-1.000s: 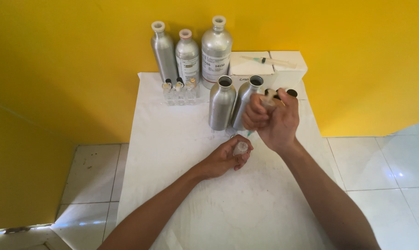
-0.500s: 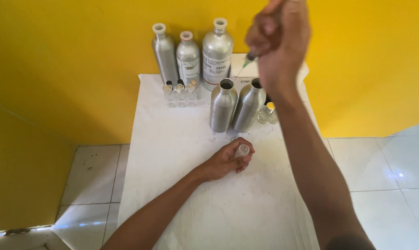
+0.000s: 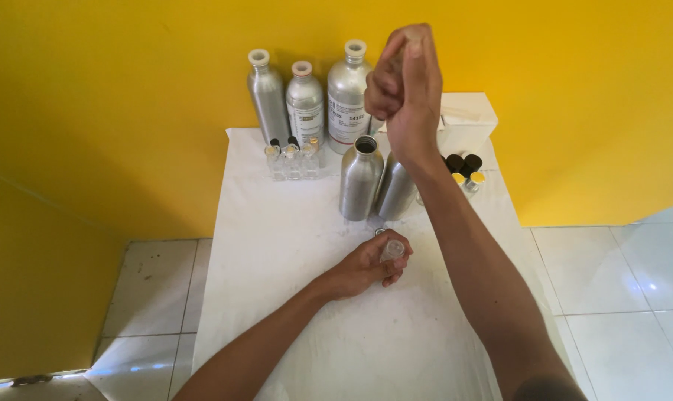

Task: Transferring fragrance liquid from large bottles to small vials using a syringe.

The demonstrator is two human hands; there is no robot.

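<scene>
While my left hand (image 3: 366,266) stays clamped on a small clear vial (image 3: 393,250) mid-surface, my right hand (image 3: 405,89) is fisted high above the open metal bottles (image 3: 360,178); what it grips I cannot tell. The vial looks unfilled.

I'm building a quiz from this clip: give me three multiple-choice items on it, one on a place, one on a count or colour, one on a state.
1. Where is the left hand?
A. low on the white table
B. raised against the wall
C. on the floor tiles

2. How many capped silver bottles stand along the yellow wall?
A. one
B. three
C. five

3. The silver bottle nearest the small vial is
A. capped
B. lying down
C. open at the top

Answers: 1 A, the hand rests on the table around the vial. 2 B, three capped necks stand in a row. 3 C, its dark mouth shows uncapped.
</scene>
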